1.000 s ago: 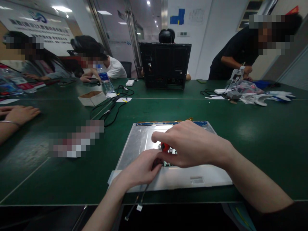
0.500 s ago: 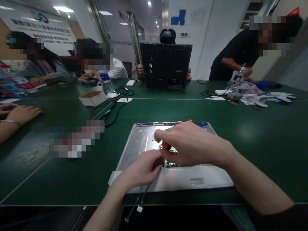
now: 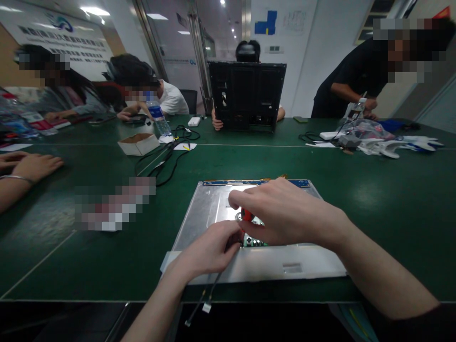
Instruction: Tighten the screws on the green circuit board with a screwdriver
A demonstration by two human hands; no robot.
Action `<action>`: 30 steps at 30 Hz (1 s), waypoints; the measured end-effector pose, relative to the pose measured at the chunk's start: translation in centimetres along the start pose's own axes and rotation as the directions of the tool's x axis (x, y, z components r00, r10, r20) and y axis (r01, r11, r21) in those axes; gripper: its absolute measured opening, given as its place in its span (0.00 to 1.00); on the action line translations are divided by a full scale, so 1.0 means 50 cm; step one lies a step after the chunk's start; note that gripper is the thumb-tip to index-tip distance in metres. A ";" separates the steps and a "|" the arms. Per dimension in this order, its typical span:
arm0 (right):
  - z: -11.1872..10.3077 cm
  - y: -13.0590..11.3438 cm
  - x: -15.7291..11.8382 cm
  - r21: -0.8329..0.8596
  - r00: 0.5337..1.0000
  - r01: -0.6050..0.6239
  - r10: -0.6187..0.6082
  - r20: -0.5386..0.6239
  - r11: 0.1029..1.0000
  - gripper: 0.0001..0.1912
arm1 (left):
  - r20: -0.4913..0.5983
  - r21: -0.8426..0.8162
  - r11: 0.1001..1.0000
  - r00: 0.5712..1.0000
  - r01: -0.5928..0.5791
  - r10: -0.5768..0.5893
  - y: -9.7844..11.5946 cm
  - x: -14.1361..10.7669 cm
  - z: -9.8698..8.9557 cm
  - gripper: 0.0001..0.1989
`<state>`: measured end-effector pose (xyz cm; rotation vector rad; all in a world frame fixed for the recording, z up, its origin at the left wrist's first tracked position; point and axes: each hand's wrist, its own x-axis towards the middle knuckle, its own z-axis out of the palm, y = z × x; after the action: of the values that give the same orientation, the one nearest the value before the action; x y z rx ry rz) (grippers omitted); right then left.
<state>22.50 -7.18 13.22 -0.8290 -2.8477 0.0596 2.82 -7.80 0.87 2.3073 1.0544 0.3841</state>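
A silver metal panel [image 3: 199, 213] lies flat in front of me, with a blue strip along its far edge and a green circuit board [image 3: 253, 241] near its middle. My right hand [image 3: 281, 213] is closed around a red-handled tool [image 3: 246, 214], held over the board. Beside it, my left hand [image 3: 215, 244] has its fingers pinched together at the tool's lower end, touching the board area; the fingertips are partly hidden. Thin cables with a white connector [image 3: 206, 307] hang over the near table edge below my left hand.
Across the green table [image 3: 392, 213] a person holds up a black panel [image 3: 247, 95]. Black cables [image 3: 174, 164], an open box [image 3: 138, 144] and a bottle [image 3: 158, 118] stand left. Gloves and bags [image 3: 388, 142] lie right. Another person's hand [image 3: 35, 168] rests far left.
The red tool handle shows slightly more between my fingers; both my hands hold nearly the same pose. Across the table, the person's hands have shifted on the black panel.
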 end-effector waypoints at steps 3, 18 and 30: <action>-0.003 0.000 -0.003 0.026 1.000 0.008 -0.008 0.002 1.000 0.06 | -0.014 0.002 1.000 1.000 -0.013 0.013 -0.002 0.000 0.000 0.04; 0.000 0.005 -0.003 0.019 0.999 0.020 -0.019 -0.039 1.000 0.07 | -0.018 0.004 0.999 0.999 -0.045 0.045 0.009 0.004 -0.010 0.04; -0.002 -0.007 0.000 0.016 1.000 0.010 -0.010 -0.012 1.000 0.08 | -0.042 0.006 0.998 0.997 -0.060 0.061 0.010 0.001 -0.007 0.04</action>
<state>22.33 -7.45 13.37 -0.8098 -2.8362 0.0755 2.97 -7.90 1.44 2.3490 1.0081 0.4560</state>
